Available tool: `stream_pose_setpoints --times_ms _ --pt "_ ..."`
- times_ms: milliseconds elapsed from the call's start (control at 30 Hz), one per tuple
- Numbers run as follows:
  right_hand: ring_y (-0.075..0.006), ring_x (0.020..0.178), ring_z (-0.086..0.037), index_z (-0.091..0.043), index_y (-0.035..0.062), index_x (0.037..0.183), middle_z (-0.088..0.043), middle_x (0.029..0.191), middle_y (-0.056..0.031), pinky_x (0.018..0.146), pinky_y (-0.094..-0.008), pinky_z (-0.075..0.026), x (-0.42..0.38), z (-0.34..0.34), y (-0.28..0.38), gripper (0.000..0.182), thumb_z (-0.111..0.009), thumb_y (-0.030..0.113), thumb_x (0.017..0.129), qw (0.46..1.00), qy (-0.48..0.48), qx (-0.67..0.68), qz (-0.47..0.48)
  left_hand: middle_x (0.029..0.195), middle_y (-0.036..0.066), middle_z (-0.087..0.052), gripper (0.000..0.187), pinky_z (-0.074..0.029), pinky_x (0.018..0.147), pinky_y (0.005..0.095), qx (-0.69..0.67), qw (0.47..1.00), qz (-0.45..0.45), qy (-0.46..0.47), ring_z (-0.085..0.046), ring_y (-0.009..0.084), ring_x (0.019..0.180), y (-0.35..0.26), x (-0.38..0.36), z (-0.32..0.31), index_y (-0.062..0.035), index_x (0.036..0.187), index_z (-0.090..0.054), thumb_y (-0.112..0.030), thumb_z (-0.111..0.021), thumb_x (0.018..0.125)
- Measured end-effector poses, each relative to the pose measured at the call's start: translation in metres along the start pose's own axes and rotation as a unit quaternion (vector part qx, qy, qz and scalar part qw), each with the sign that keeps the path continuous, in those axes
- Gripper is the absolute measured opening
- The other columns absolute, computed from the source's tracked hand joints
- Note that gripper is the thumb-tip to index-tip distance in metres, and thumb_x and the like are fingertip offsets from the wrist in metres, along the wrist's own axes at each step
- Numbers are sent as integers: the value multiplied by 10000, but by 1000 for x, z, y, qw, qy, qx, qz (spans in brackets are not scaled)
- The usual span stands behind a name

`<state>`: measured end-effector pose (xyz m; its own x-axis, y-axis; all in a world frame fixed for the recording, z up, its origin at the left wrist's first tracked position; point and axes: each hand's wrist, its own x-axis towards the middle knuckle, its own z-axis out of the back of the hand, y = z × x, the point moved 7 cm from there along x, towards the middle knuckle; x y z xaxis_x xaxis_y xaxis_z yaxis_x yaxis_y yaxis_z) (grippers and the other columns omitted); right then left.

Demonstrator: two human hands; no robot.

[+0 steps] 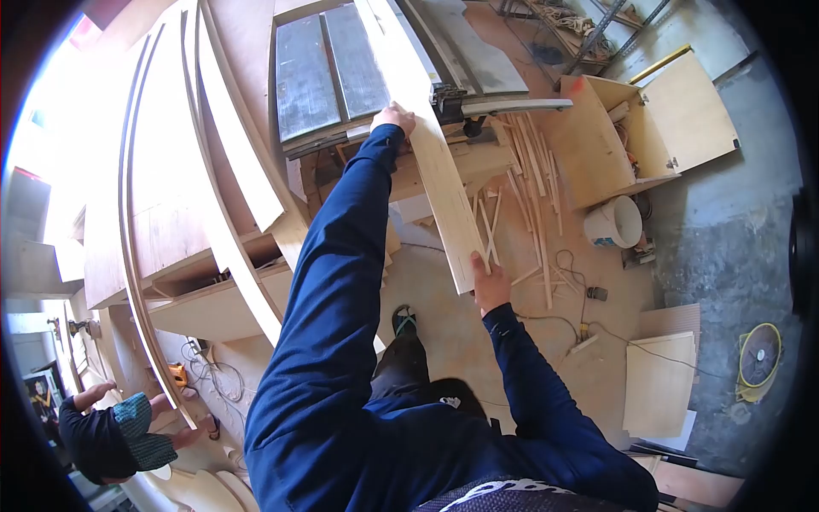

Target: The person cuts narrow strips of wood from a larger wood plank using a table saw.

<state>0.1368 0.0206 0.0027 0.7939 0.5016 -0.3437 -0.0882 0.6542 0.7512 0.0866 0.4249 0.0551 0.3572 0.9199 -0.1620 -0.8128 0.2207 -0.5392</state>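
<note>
A long pale wooden board [439, 175] lies over the table saw [307, 72], its near end sticking out past the saw's front edge toward me. My left hand [395, 120] is closed at the board's left edge, close to the saw table, with the fingers partly hidden. Around the near end's right corner, my right hand [490, 286] is closed, the thumb on top and the other fingers underneath. Just right of the board sits the saw's black fence clamp [447, 102] on its front rail [520, 106].
Long boards [209, 188] lie on the left workbench [166, 252]. Thin offcut strips [533, 183] litter the floor beside an open wooden cabinet [589, 141] and a white bucket [614, 224]. Cables [546, 317] and a fan [759, 354] are at right. Another person [107, 435] is at lower left.
</note>
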Motion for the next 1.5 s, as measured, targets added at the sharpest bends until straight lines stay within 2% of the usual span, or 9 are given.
stream_pose_setpoints --times_ms 233,500,533,667,933,1133,1400,1467,1500 --pt "-415 755 -619 -639 -83 734 -605 703 -288 712 -449 -480 47 -24 37 742 -487 640 806 996 -24 -77 29 953 172 -663 350 -487 857 394 -27 995 1 -100 -625 325 946 -1 -24 14 -69 961 -679 -343 -673 743" --pt "-412 899 -609 -653 -101 852 -612 877 -318 820 -436 -468 117 -67 111 870 -370 720 805 982 9 -184 49 761 161 -635 201 -491 677 451 -88 913 -364 -163 -616 329 733 -16 -124 16 -34 758 -660 -217 -650 677" --pt "-400 940 -607 -652 -99 885 -615 928 -312 845 -424 -466 126 -71 122 871 -355 716 812 979 -8 -196 58 949 200 -629 354 -477 779 449 -13 908 -407 -104 -607 344 880 -12 -128 -2 -32 970 -646 -264 -662 704" --pt "-379 1017 -588 -636 -91 976 -612 999 -293 880 -412 -459 166 -94 168 839 -340 681 835 988 49 -142 25 1396 251 -329 726 -313 1009 476 32 943 -324 -71 -339 372 1283 -11 -157 2 -39 1352 -377 -385 -645 773" --pt "-369 959 -618 -613 -146 944 -619 974 -300 799 -396 -496 147 -88 136 829 -439 655 820 985 36 -160 58 1405 195 -345 619 -267 1025 504 88 949 -293 -77 -357 324 1282 -7 -178 -24 -69 1323 -407 -292 -639 794" --pt "-199 400 -552 -599 -105 709 -577 566 -147 354 -324 -419 120 -81 71 718 -537 602 821 999 37 -8 -6 1448 129 -317 563 -214 1027 560 111 958 -255 -70 -334 268 1313 1 -235 -49 -122 1341 -402 -311 -580 841" --pt "-185 407 -544 -588 -44 681 -563 541 -96 344 -326 -388 202 -136 106 655 -543 594 822 999 43 23 0 1437 13 -362 478 -195 1008 640 161 962 -178 -130 -347 249 1306 -7 -167 -23 -216 1338 -417 -300 -524 879" --pt "-262 660 -672 -654 -48 745 -665 822 -213 583 -351 -522 166 -114 148 719 -439 631 843 982 179 10 -67 1446 1 -347 504 -175 1004 667 151 964 -178 -125 -342 259 1311 -2 -151 -24 -233 1340 -413 -269 -549 856" --pt "-223 468 -615 -615 -56 794 -661 749 -168 428 -320 -473 162 -111 154 658 -475 584 856 974 213 59 -57 1443 -8 -350 500 -162 1010 669 155 962 -181 -132 -345 259 1308 -2 -149 -22 -237 1333 -422 -269 -555 853"
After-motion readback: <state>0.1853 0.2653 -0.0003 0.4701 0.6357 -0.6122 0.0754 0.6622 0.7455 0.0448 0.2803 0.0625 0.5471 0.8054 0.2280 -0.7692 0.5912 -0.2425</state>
